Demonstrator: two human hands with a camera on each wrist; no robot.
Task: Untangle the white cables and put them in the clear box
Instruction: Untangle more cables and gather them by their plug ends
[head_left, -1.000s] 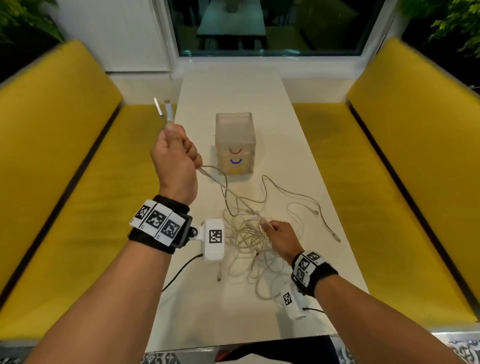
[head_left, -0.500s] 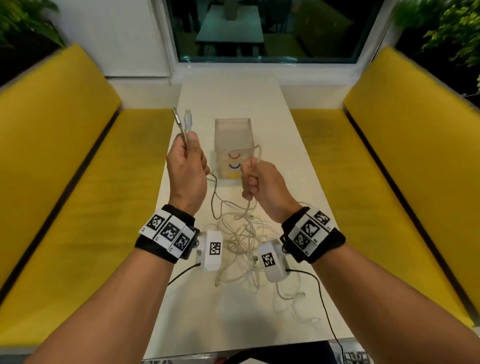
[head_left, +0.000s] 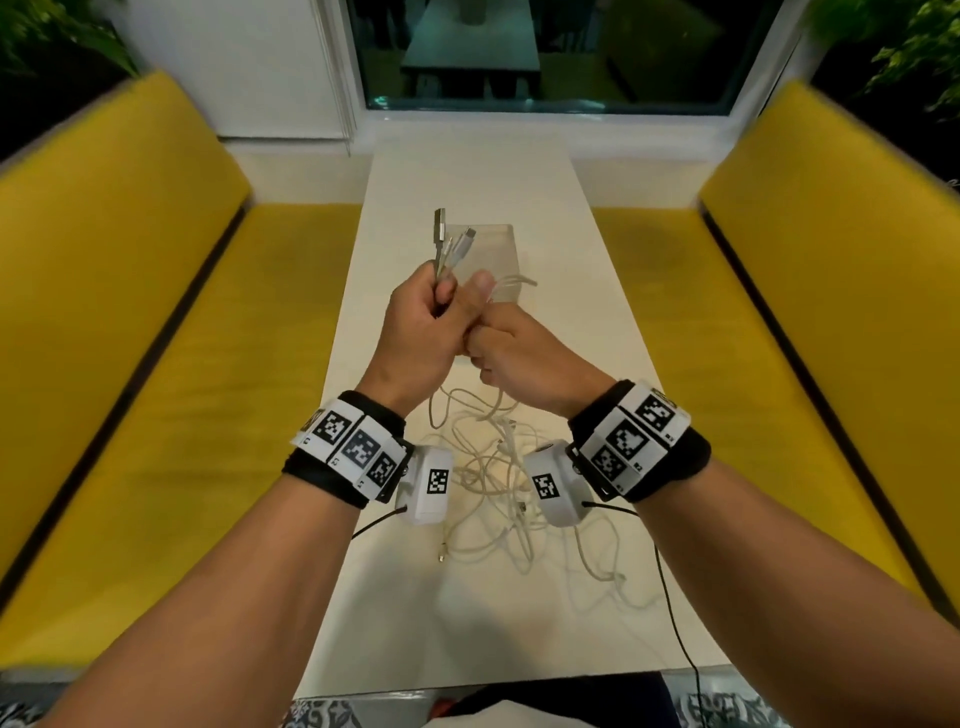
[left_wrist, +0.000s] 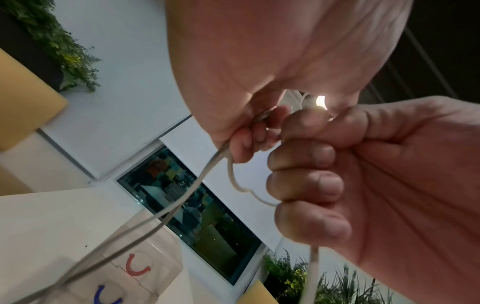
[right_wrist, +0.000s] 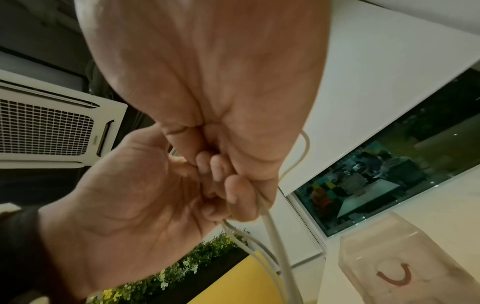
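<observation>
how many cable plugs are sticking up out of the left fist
2: a flat metal plug upright on the left, and a rounded white plug leaning right beside it, both above the left hand. More ends may be hidden inside the fist.

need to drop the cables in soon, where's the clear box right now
In the head view the clear box stands on the white table, near its middle, just beyond the two raised hands, which hide its lower part.

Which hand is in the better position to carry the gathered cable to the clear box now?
The left hand, probably. It grips the cable's plug ends upright just in front of the clear box. The right hand holds a folded loop of the same cable, and lower strands trail into the tangle on the table.
</observation>
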